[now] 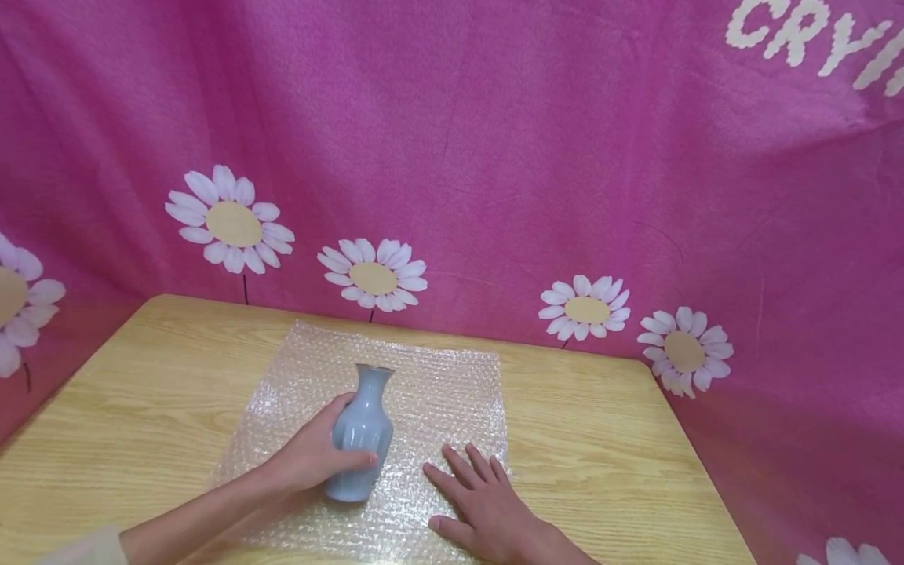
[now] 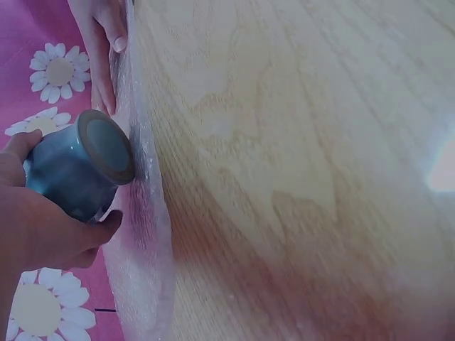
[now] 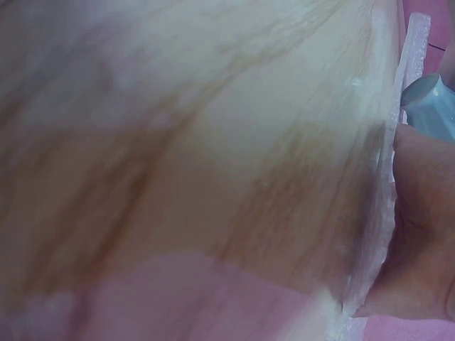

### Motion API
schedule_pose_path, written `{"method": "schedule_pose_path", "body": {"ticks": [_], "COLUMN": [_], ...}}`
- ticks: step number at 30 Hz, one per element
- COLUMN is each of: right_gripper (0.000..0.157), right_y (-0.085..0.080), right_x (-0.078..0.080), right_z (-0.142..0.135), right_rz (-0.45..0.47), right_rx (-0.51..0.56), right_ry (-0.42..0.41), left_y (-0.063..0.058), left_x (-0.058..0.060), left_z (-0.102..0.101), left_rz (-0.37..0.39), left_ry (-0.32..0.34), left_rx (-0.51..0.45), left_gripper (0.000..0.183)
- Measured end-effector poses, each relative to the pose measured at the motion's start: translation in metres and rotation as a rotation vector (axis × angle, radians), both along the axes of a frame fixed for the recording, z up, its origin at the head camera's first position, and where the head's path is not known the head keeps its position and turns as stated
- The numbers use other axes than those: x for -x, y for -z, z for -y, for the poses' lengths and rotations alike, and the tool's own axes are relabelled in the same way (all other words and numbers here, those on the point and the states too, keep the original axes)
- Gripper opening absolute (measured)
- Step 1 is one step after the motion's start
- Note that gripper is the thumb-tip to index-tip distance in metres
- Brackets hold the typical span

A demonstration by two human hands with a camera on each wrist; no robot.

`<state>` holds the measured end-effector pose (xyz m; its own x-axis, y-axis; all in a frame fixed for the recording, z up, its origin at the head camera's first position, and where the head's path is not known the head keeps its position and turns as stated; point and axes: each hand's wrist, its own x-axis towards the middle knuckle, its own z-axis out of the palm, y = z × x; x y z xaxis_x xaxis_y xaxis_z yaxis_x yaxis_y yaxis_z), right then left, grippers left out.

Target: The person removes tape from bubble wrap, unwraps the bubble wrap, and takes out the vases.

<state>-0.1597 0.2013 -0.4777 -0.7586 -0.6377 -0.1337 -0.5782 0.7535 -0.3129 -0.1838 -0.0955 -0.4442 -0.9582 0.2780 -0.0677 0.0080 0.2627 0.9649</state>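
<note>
A pale blue glazed vase (image 1: pixel 363 428) with a narrow neck and flared mouth stands slightly tilted over a sheet of bubble wrap (image 1: pixel 424 377). My left hand (image 1: pixel 318 447) grips its body from the left, thumb across the front and fingers behind. In the left wrist view the vase's round base (image 2: pixel 106 148) faces the camera, close over the wrap. My right hand (image 1: pixel 487 502) lies with fingers spread on the wrap's right part, to the right of the vase. The right wrist view shows the heel of that hand (image 3: pixel 426 227) at the wrap's edge.
The wrap lies on a wooden table (image 1: pixel 579 439) with rounded far corners. Behind it and along the sides hangs a magenta cloth (image 1: pixel 480 157) printed with white daisies and some lettering. Wood surface shows on both sides of the wrap.
</note>
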Motion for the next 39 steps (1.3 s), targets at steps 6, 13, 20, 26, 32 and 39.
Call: {"method": "schedule_pose_path", "body": {"ticks": [6,13,20,26,32,39], "right_gripper": [0.065,0.065,0.065,0.064,0.064,0.064], "right_y": [-0.001,-0.001,0.000,0.000,-0.001,-0.001], "right_x": [0.001,0.000,-0.001,-0.001,-0.001,-0.002], "right_z": [0.000,0.000,0.001,0.001,0.001,0.000], "right_rz": [0.016,0.014,-0.011,-0.029,-0.022,-0.017], "right_rx": [0.003,0.008,0.008,0.012,0.015,0.014], "right_ry": [0.005,0.003,0.001,-0.008,-0.008,-0.003], "left_y": [-0.003,-0.003,-0.003,-0.002,-0.001,0.000], "left_x": [-0.003,-0.006,-0.010,-0.011,-0.012,-0.014], "left_z": [0.002,0.002,0.002,0.003,0.003,0.001], "left_rz": [0.004,0.011,-0.011,-0.019,-0.041,-0.065], "left_ry": [0.043,0.058,0.074,0.065,0.032,-0.005], "left_rx": [0.007,0.025,-0.006,-0.015,0.004,0.033], "left_gripper": [0.095,0.098,0.095,0.094,0.097,0.099]}}
